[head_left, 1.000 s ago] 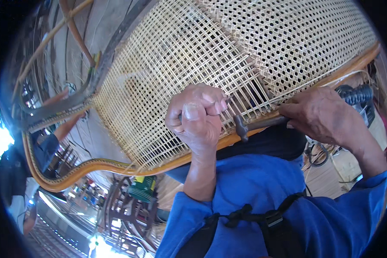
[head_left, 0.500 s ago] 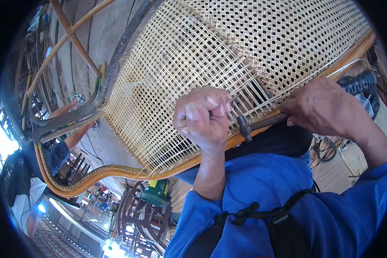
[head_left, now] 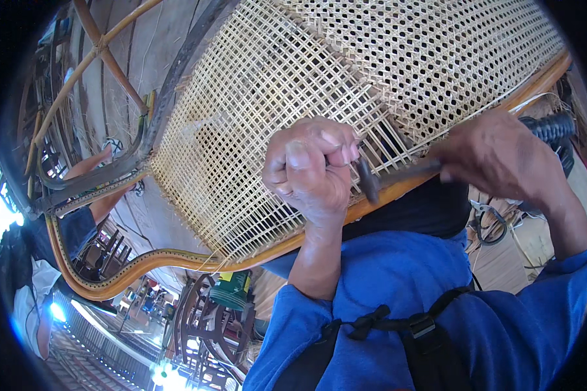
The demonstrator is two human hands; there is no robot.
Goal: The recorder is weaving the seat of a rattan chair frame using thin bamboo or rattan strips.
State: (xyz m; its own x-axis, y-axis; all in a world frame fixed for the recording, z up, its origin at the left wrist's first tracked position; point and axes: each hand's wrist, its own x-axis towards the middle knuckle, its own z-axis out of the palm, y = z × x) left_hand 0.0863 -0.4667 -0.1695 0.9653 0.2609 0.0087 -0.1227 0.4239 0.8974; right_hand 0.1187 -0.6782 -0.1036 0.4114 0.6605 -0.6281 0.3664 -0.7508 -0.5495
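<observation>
My left hand [head_left: 308,171] is closed in a fist above a woven cane panel [head_left: 241,124]. A small thing seems pinched in its fingers, but I cannot make it out. In my right hand [head_left: 512,155], blurred by motion, is the handle of a hammer [head_left: 366,180]. Its dark head hangs beside the left fingers, over the panel's near edge. The panel spans a curved, varnished wooden frame [head_left: 267,257] lying across my lap. Long open slots show between strands near the hammer, while the weave farther right is dense.
Scissors [head_left: 490,225] with dark handles lie at the right, below a black ribbed coil [head_left: 551,126]. A green bucket [head_left: 230,291] and dark wooden chair parts [head_left: 199,326] stand lower left. Another person's leg [head_left: 101,208] shows at the left, beyond the frame.
My right hand has moved the hammer slightly, bringing its head up close to my left fingers and turning it. My left hand stays closed in nearly the same place.
</observation>
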